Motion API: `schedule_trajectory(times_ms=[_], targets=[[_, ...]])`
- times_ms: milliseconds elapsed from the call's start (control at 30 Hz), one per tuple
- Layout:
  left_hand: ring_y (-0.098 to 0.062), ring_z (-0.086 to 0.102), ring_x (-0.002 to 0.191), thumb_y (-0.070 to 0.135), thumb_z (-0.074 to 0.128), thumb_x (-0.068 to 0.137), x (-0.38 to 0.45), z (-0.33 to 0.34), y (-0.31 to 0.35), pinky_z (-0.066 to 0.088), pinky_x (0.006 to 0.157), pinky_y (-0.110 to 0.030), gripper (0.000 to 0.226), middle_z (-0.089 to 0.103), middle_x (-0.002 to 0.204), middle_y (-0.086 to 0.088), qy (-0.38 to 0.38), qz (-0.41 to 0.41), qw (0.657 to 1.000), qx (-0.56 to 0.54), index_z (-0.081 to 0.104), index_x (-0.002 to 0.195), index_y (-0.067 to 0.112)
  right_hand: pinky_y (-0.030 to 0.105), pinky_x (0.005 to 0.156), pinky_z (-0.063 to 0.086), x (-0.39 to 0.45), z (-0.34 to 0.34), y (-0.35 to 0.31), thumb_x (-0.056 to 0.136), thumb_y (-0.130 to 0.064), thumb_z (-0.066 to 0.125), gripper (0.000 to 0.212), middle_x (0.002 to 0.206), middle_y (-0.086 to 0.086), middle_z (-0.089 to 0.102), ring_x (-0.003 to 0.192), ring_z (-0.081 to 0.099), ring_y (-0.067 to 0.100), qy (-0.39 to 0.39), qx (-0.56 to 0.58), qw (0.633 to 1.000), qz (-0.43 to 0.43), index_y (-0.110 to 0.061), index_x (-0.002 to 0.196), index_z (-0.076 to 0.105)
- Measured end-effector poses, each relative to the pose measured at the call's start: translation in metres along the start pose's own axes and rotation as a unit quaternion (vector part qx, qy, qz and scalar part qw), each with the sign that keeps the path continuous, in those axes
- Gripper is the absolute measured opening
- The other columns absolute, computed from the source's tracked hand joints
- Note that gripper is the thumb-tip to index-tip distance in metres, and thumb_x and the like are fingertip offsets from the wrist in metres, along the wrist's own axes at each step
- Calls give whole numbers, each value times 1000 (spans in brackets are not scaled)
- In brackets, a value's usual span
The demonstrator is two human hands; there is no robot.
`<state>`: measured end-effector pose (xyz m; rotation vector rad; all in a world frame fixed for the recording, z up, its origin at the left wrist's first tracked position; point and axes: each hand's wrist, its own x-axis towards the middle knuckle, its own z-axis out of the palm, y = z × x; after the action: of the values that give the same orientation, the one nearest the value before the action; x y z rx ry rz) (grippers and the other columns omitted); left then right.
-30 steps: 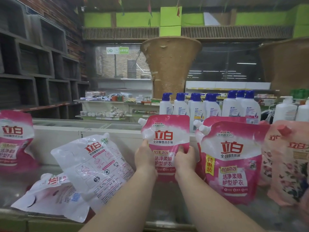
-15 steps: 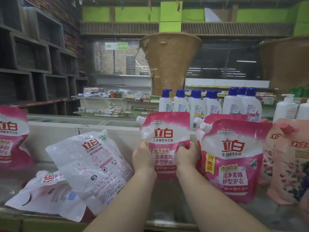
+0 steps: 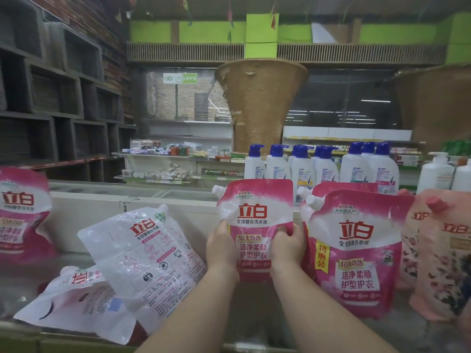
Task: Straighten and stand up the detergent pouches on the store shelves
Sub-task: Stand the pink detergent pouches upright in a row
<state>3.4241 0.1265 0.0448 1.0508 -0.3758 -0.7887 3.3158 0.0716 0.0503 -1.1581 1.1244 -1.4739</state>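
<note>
head view: the left hand (image 3: 221,247) and right hand (image 3: 286,247) grip the sides of a pink detergent pouch (image 3: 254,220), held upright on the shelf (image 3: 413,335) just beside a larger pink pouch (image 3: 354,256). two white pouches (image 3: 142,261) lie tilted to the left.

Left of the fingers (image 3: 224,233) two pouches (image 3: 142,261) lie tilted; right stands another pouch (image 3: 354,253); bottles (image 3: 300,169) line up behind.
</note>
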Motion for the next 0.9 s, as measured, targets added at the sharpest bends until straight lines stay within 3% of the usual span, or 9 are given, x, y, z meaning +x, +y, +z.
schedule_trajectory(times_ms=[100, 333, 433, 600, 667, 767, 900], targets=[[-45, 79, 98, 59, 53, 83, -11, -1, 6, 56, 91, -75, 57, 79, 114, -21, -37, -33, 999, -7, 78, 112, 17, 56, 74, 67, 0, 0, -1, 109, -27, 46, 24, 92, -3, 74, 79, 77, 29, 4, 4, 1000, -2, -40, 94, 61], [-39, 80, 99, 64, 50, 87, -18, -2, 12, 57, 94, -70, 59, 81, 113, -13, -25, -43, 998, 29, 79, 116, 23, 53, 81, 65, 1, -2, -2, 112, -28, 45, 24, 94, -2, 72, 86, 73, 30, 6, 9, 1000, 3, -32, 94, 60], [-39, 79, 103, 67, 48, 86, -18, -3, 13, 55, 98, -70, 61, 80, 118, -13, -36, -53, 997, 32, 80, 118, 25, 48, 86, 60, 2, -3, -2, 113, -28, 46, 19, 96, -6, 69, 93, 70, 28, 1, 4, 1000, -7, -31, 108, 64], [-42, 80, 95, 66, 56, 80, -14, -7, 13, 58, 83, -75, 57, 80, 114, -14, -31, -38, 998, 38, 80, 113, 26, 34, 71, 53, -3, -8, 1, 112, -30, 48, 16, 94, -7, 68, 87, 68, 22, 1, -11, 1000, -12, -28, 114, 64], [-43, 80, 93, 62, 59, 78, -14, -6, 11, 59, 77, -77, 51, 79, 113, -16, -27, -23, 998, 45, 80, 107, 26, 30, 69, 49, -8, -11, 0, 111, -27, 50, 19, 102, -13, 69, 89, 67, 18, 2, -6, 1000, -6, -34, 123, 63], [-41, 80, 91, 59, 67, 76, -23, -6, 13, 60, 73, -75, 40, 76, 114, -15, -4, -6, 999, 53, 74, 101, 28, 31, 82, 46, -16, -15, -5, 111, -22, 53, 46, 126, -16, 61, 101, 58, 15, -5, -1, 1000, -12, -35, 154, 51], [-37, 80, 92, 52, 70, 80, -46, -7, 21, 62, 79, -70, 39, 79, 109, -12, -1, 5, 998, 62, 66, 107, 25, 44, 92, 62, -26, -19, -7, 110, -23, 55, 56, 142, -15, 59, 112, 69, 22, -15, 3, 1000, -19, -42, 160, 41]])
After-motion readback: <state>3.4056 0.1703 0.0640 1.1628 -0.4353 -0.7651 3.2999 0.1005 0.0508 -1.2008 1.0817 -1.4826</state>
